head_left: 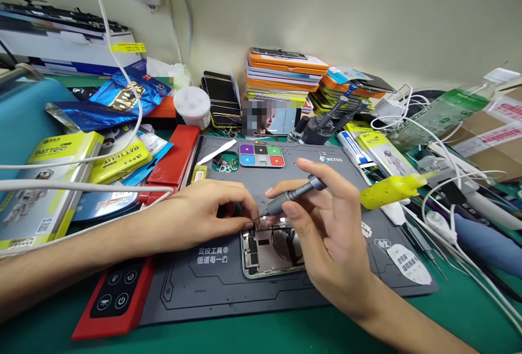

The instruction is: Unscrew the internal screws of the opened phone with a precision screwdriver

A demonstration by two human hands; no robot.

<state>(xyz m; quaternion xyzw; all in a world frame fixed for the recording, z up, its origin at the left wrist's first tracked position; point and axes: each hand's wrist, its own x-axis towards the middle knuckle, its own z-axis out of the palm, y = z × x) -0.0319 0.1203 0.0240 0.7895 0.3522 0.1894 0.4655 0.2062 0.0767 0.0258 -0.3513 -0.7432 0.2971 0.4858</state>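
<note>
An opened phone (265, 259) lies on the dark grey work mat (183, 289), its inner parts exposed. My right hand (330, 234) grips a grey screwdriver (287, 197) at a slant, its tip down at the upper left part of the phone. My left hand (212, 210) rests at the phone's upper left edge, thumb and forefinger pinched together close to the screwdriver tip. Whatever is between those fingertips is too small to make out. My right hand covers the phone's right side.
Behind the phone sit a coloured screw tray (261, 156), a white spudger (218, 151) and a tool holder (320, 125). A yellow bottle (387, 191) leans at the right near white cables. Battery boxes (44, 180) and a red control panel (116, 294) flank the left.
</note>
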